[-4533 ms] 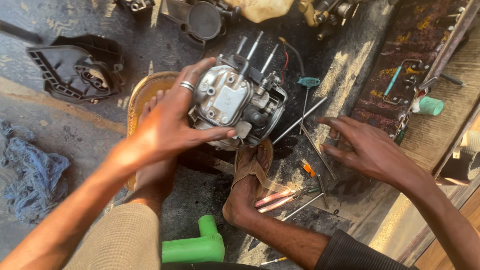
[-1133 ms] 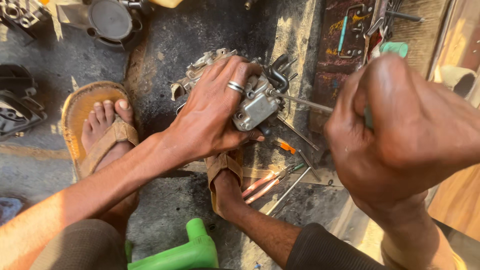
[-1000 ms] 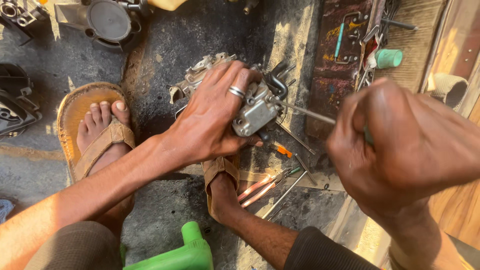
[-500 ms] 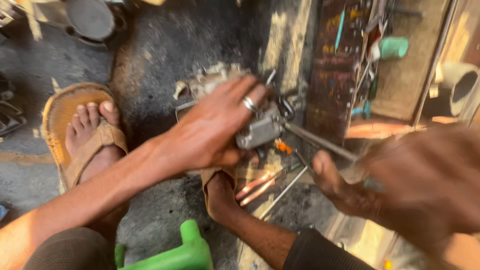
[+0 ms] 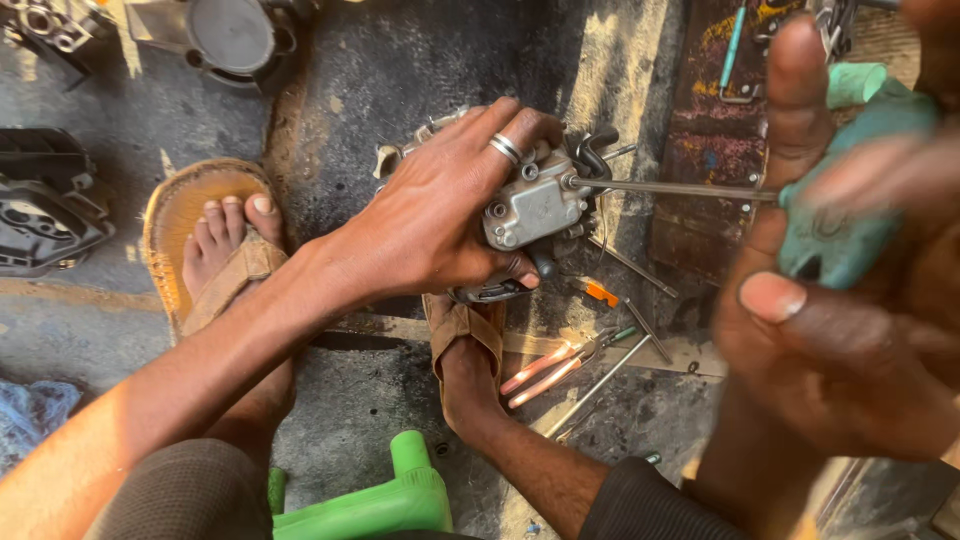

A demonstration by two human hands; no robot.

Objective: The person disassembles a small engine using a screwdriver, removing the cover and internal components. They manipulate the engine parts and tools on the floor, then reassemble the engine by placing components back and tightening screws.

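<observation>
Far to the left of the grey metal engine part [image 5: 530, 205], a black plastic cover [image 5: 45, 215] lies on the dark, oily floor [image 5: 400, 60]. Up and to the left of the engine part sits a round dark metal piece [image 5: 230, 35]. Closer in, a bare foot in a worn tan sandal [image 5: 215, 245] rests flat on the ground, left of the engine part. Now the left hand [image 5: 440, 215]: it lies spread over the engine part, palm down, a silver ring [image 5: 506, 148] on one finger, fingers curled over the top and the thumb tucked under the lower edge, pinning the part down. The engine part itself sits on the floor, just above the toe of the second sandalled foot [image 5: 465, 350]. Below that foot, a bright green plastic stool [image 5: 380, 500] pokes into view. Down and to the right of the engine part, red-handled pliers [image 5: 550, 365] and a small orange-handled tool [image 5: 600, 293] lie loose on the floor among thin metal rods. Out of the engine part's right side runs a long steel shaft, the screwdriver [image 5: 680, 188], its tip set against the casting. Follow it to the right and there is the right hand [image 5: 850, 300], big and blurred close to the camera, closed around the screwdriver's teal handle. Above that, a second teal-handled tool [image 5: 735, 45] lies on a rusty board.
</observation>
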